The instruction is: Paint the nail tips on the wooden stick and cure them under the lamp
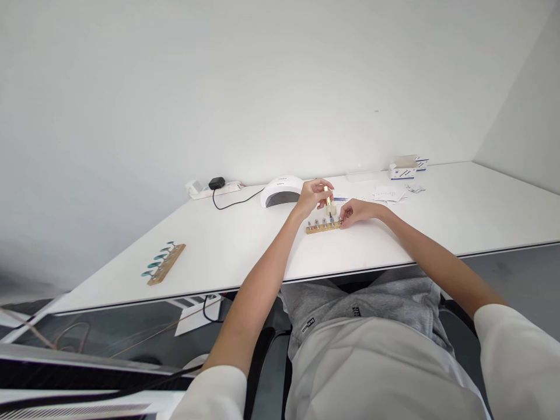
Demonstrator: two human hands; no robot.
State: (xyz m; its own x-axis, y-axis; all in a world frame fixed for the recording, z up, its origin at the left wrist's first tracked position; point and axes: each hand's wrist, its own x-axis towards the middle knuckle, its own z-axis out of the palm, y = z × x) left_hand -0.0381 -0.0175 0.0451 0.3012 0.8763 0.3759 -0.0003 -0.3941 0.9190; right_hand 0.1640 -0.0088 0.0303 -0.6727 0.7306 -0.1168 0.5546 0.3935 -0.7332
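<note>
My left hand point(314, 195) is closed on the gold cap of a nail polish brush point(326, 195), which points down at a nail tip near the right end of a wooden nail display stand point(322, 228). Several small nail tips stand upright in a row on this stand. A pale nail polish bottle point(333, 208) shows just behind the brush. At the stand's right end, my right hand point(353, 212) is closed, its thumb and fingers gripping that end; the fingertips partly cover the last nail tip.
A white nail lamp point(282, 191) stands behind my left hand, its cord running to a black adapter point(216, 183) on a power strip point(221, 190). Another wooden stand point(168, 265) with teal nail tips lies at left. Small boxes point(403, 168) and papers point(388, 193) are back right.
</note>
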